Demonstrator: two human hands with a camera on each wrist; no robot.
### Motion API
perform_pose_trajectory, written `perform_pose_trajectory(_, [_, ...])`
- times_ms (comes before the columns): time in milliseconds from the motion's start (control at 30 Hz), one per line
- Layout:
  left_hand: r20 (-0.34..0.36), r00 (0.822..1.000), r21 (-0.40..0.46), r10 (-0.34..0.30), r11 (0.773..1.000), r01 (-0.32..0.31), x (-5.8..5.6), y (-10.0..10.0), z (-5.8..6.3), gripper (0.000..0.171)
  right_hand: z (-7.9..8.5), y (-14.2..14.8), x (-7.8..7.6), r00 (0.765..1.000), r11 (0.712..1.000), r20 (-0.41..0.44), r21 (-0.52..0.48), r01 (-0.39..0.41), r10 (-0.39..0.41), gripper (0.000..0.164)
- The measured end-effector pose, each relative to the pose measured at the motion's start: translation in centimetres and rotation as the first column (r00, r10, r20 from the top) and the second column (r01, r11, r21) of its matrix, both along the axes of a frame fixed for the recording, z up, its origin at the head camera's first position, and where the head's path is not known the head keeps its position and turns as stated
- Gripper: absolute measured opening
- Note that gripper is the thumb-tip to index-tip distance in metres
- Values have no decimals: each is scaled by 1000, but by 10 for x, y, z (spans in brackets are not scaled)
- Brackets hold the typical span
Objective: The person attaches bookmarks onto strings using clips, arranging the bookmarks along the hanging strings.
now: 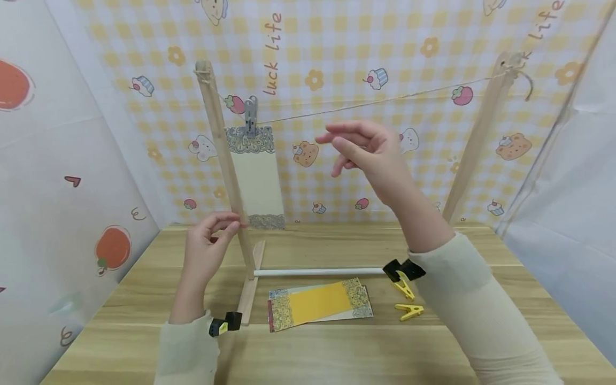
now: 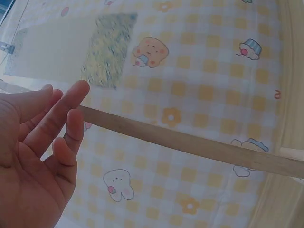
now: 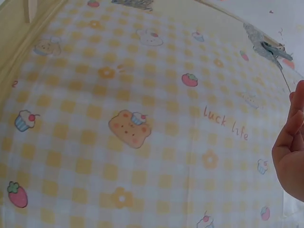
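A cream card with patterned ends [image 1: 260, 182] hangs upright from a sagging string [image 1: 337, 110], held by a grey clothespin [image 1: 251, 115] near the left wooden post [image 1: 223, 139]. Beside that post and the card's lower end is my left hand [image 1: 208, 246], its fingers loosely bent. In the left wrist view, this hand [image 2: 38, 147] holds nothing and the card [image 2: 57, 45] lies beyond the fingertips. My right hand [image 1: 368, 152] is in the air below the string, right of the card, with relaxed fingers and nothing in them. The right wrist view shows only part of it [image 3: 290, 147].
Several patterned cards, a yellow one [image 1: 320, 305] on top, lie stacked on the wooden table [image 1: 346, 353]. Two yellow clothespins [image 1: 409, 312] lie to their right. A white rod [image 1: 317, 272] runs along the frame's base; the right post [image 1: 474, 139] holds the string's other end.
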State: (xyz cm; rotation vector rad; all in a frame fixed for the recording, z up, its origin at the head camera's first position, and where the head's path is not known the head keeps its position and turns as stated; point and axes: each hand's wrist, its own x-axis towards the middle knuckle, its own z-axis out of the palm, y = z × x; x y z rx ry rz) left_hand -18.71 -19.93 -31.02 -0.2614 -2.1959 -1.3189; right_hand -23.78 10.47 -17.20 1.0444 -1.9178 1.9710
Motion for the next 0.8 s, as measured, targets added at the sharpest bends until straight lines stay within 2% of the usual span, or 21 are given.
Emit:
perform_pose_trajectory(133, [26, 1000, -33, -9, 999, 10, 5, 1, -6, 17, -22, 23, 0, 998, 999, 58, 28, 38, -39, 18])
perform_pose_trajectory(300, [67, 997, -44, -42, 998, 45, 9, 5, -13, 17, -53, 46, -1, 986, 990, 138, 119, 74, -90, 18])
perform_pose_trajectory(533, [184, 982, -85, -31, 995, 47, 10, 7, -25, 19, -96, 67, 1, 966, 955, 179, 264, 134, -185, 20])
perform_pose_trajectory(700, [231, 970, -132, -77, 985, 110, 7, 13, -28, 19, -132, 85, 3, 945, 915, 195, 361, 179, -262, 26])
perform_pose_trajectory(800, [249, 962, -149, -115, 977, 155, 5, 19, -31, 19, -150, 95, 4, 941, 901, 204, 399, 172, -270, 27])
